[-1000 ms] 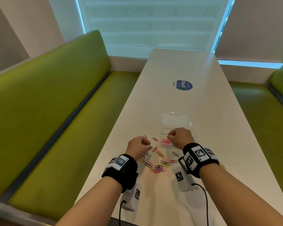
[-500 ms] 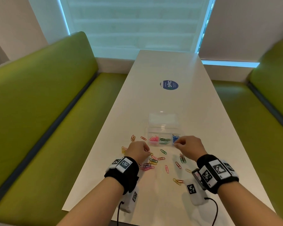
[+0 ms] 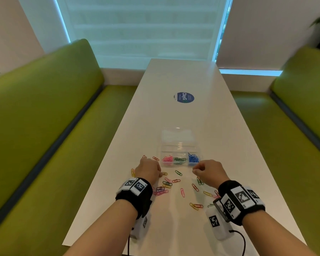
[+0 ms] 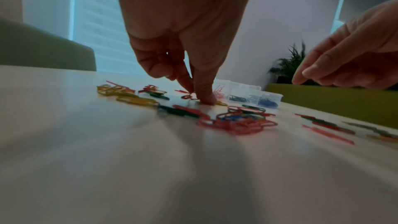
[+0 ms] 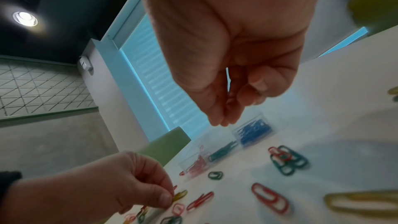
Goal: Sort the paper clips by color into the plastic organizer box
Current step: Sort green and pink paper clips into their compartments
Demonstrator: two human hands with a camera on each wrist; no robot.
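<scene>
A clear plastic organizer box (image 3: 177,145) lies open mid-table. Its front compartments hold pink clips (image 3: 167,159), green clips (image 3: 179,159) and blue clips (image 3: 193,158). Loose paper clips (image 3: 166,183) of mixed colours are scattered on the table in front of it. My left hand (image 3: 160,174) is down on the table, thumb and forefinger pinching a yellow clip (image 5: 180,195) that still lies flat. My right hand (image 3: 194,170) hovers just in front of the blue compartment, its fingers loosely bent and holding nothing, as the right wrist view (image 5: 224,122) shows.
The box's clear lid (image 3: 177,135) lies open behind it. A round blue sticker (image 3: 184,97) sits farther up the white table (image 3: 174,228). Green benches (image 3: 44,126) run along both long sides. More clips (image 3: 196,206) lie near my right wrist.
My right hand went from the pink compartment across to the blue one and has drawn back slightly. The left hand stayed low over the loose clips. The head view turned right.
</scene>
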